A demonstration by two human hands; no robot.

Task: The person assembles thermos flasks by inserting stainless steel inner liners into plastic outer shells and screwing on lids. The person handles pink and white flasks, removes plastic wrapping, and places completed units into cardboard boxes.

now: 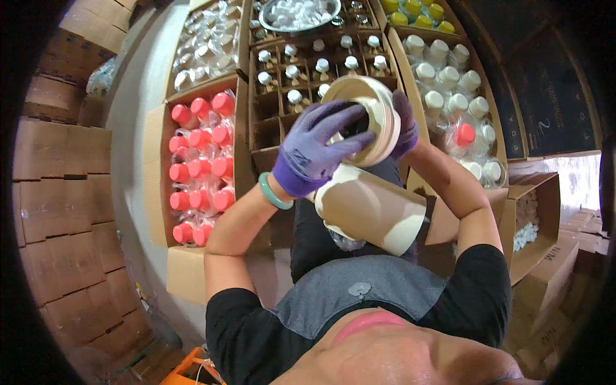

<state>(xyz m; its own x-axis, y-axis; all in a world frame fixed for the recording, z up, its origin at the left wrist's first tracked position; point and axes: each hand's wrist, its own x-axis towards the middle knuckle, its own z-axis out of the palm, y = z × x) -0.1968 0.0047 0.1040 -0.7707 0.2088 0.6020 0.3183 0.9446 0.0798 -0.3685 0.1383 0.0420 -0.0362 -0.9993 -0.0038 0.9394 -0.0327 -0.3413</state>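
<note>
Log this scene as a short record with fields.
Left hand: purple-gloved, fingers over the opening of a cream round piece
Right hand: purple-gloved, holding that piece's right side, partly hidden
Below hands: cream cylinder, slanted
Left carton: red-capped bottles
Middle carton: white-capped bottles between dividers
Right carton: white-capped bottles, one red cap
Far side: metal bowl of white pieces

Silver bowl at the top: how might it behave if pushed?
The silver bowl is probably stiff, judging by its shiny rim. The white pieces heaped inside may spill if it's jolted. It could wobble, as it appears to sit over a divided box.
</note>
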